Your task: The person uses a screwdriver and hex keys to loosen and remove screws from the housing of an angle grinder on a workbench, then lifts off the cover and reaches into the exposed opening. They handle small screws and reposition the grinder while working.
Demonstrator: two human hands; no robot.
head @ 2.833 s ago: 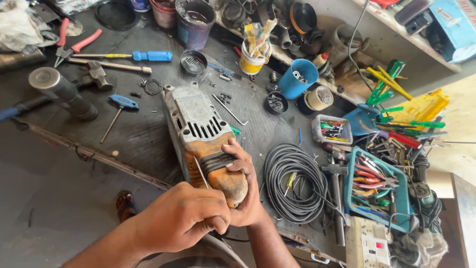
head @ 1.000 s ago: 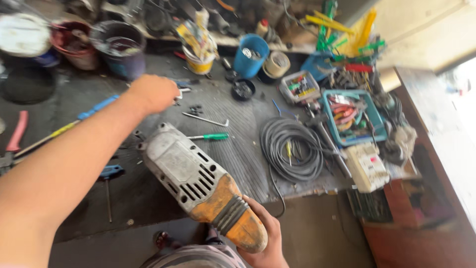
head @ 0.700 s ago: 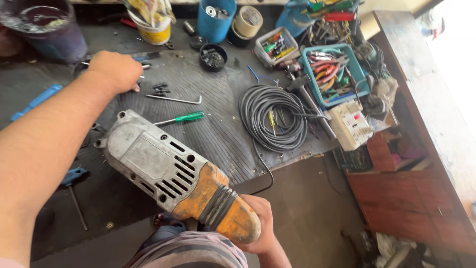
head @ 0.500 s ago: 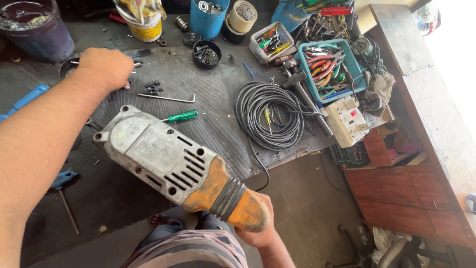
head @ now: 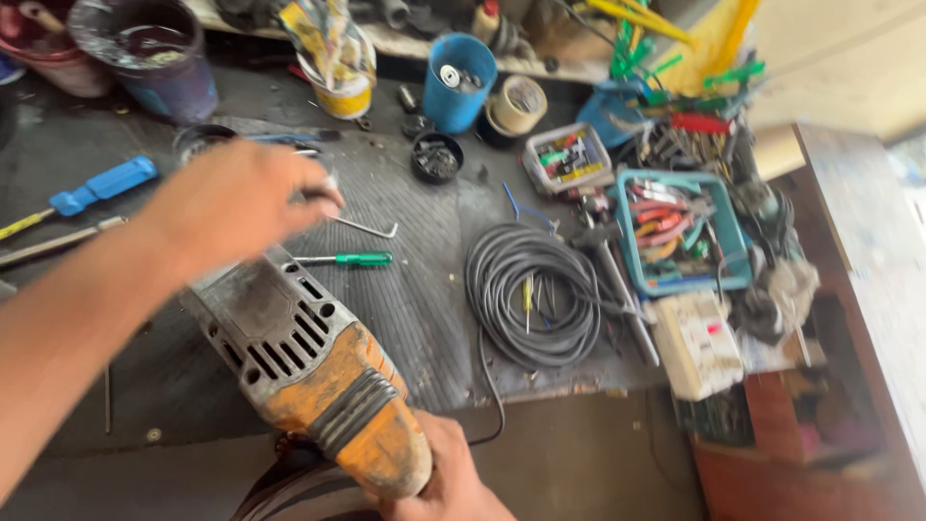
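The grinder point(head: 304, 371) lies near the front edge of the bench point(head: 424, 289), slightly left of centre. Its orange handle end sits nearest, and the grey vented motor housing runs away toward the far left. The long axis is a diagonal from near right to far left, so the working head points far-left, under the left hand point(head: 236, 207), and is hidden there.

The right hand point(head: 449, 482) grips the orange handle at its near end, fingers wrapped round it from below. The left hand hovers over the far end of the housing, blurred by motion. Its fingers are curled together, and they may pinch something small, but I cannot tell what, or whether they touch the housing.

Judging by its bulk and metal casing, the grinder is heavy and stiff, with most of the weight forward in the motor, so a hold on the handle alone would let the nose droop. The ribbed band on the orange part looks like the surest grip, and the grimy grey casing may be slick.

Just right of the housing lie a green screwdriver point(head: 347, 259) and a hex key point(head: 367, 228). A cable coil point(head: 531, 294) sits further right.
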